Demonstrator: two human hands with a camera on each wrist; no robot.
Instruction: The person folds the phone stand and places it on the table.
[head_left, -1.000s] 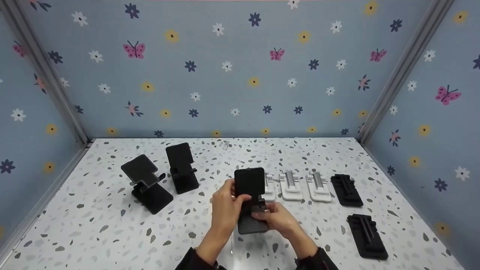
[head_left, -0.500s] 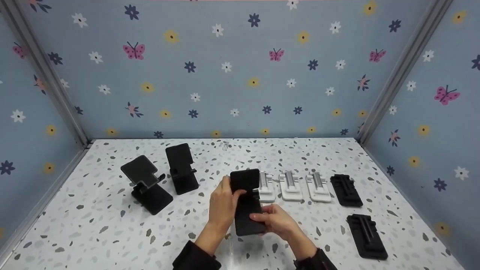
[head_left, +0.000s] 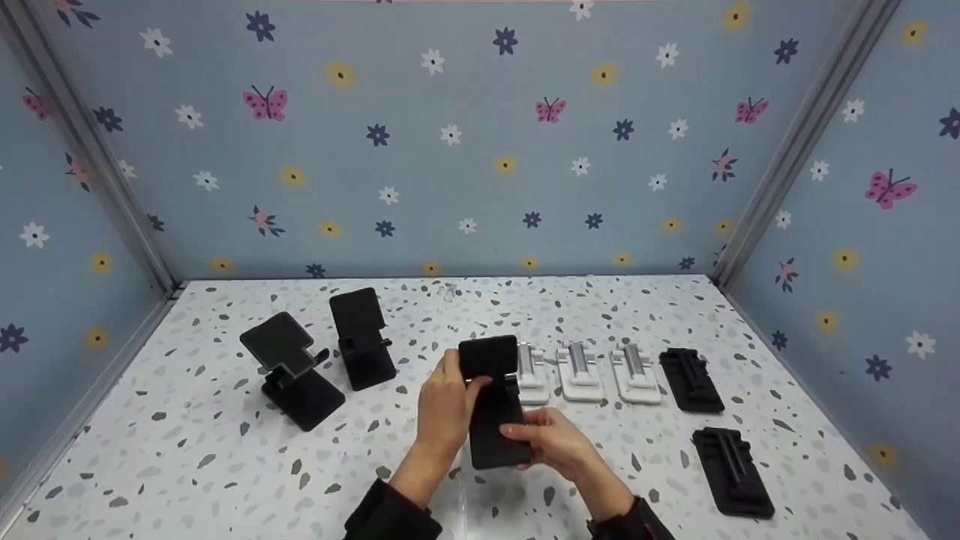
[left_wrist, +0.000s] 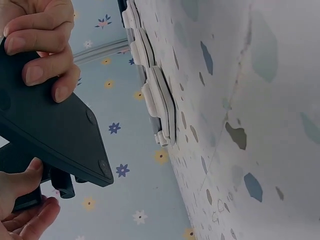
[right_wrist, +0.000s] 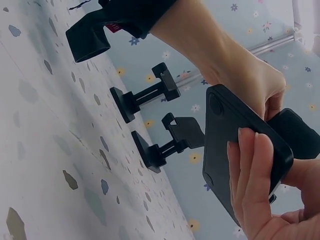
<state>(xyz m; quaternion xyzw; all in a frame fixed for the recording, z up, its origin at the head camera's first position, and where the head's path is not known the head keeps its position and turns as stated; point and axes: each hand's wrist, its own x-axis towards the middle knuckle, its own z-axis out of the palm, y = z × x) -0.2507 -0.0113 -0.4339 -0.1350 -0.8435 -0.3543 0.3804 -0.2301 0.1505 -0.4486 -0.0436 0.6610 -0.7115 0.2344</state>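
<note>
A black folding phone stand is held above the table between both hands, its upper plate tilted up from the base. My left hand pinches the upper plate near the hinge, thumb on the front. Around the lower right of the base, my right hand grips with the thumb on top and fingers beneath. In the right wrist view those fingers lie along the underside of the base, which has round pads. The left wrist view shows the same base from below, with the left hand near the hinge.
Two unfolded black phone stands stand at the left. Three folded white phone stands lie in a row behind the right hand. Two folded black phone stands lie at the right. Patterned walls enclose the speckled table.
The held stand's upper plate has tilted and moved lower relative to its base. My right hand has shifted from beside the hinge to the base's lower edge. The other stands stay put.
</note>
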